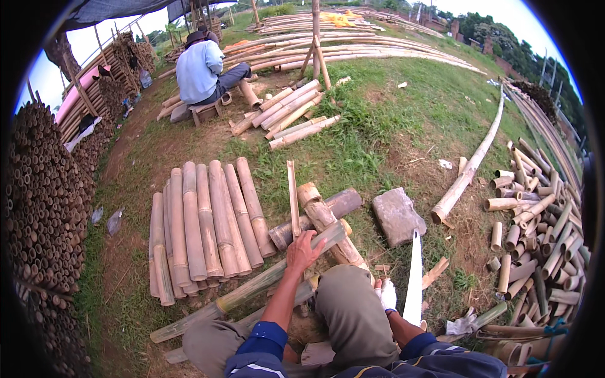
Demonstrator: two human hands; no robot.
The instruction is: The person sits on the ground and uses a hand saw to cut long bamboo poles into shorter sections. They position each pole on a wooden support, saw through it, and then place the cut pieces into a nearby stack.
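My left hand [302,251] is bare and closed over a long greenish bamboo pole [252,286], which lies slanted in front of my knees. A split bamboo strip [292,198] stands upright just beyond its fingers. The pole rests across a pale, thick bamboo piece [331,223], and a darker bamboo length [343,203] lies crosswise under that one. My right hand [386,294], in a white glove, is low beside my right knee, which hides most of its fingers. A saw [413,277] stands with its pale blade pointing up, next to my right forearm; its handle is mostly hidden.
Cut bamboo lengths [208,220] lie side by side at the left. A flat stone [399,216] sits ahead of the saw. Short bamboo pieces [535,233] are heaped at right, and stacked bamboo [47,201] walls the left. A seated person [200,69] is farther off.
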